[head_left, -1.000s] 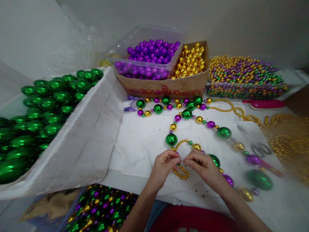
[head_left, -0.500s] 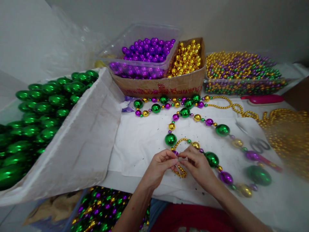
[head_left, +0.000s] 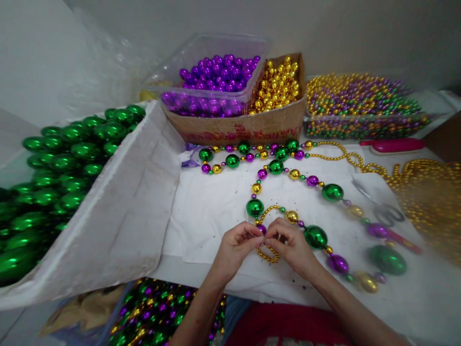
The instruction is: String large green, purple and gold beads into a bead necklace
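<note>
Closer together than a second ago, my left hand [head_left: 236, 246] and right hand [head_left: 292, 244] now meet at the fingertips, and the thread [head_left: 247, 217], which hung below them half a second ago, now rises beyond my left fingers. My left thumb and forefinger are pinched on the thread; my right thumb and forefinger are pressed together against them, apparently on it too, though the exact spot between the tips is too small to make out. The strand [head_left: 316, 237] lies on the cloth [head_left: 209, 211], running beyond and to the right of my hands, with a purple bead [head_left: 261, 229] just past my fingertips and the gold chain [head_left: 269, 260] curving out beneath them.

I judge the step in hand to be knotting the thread. Next, I think, calls for drawing it snug without either pinch slipping. Scissors [head_left: 388, 215] lie well right of my right hand.
</note>
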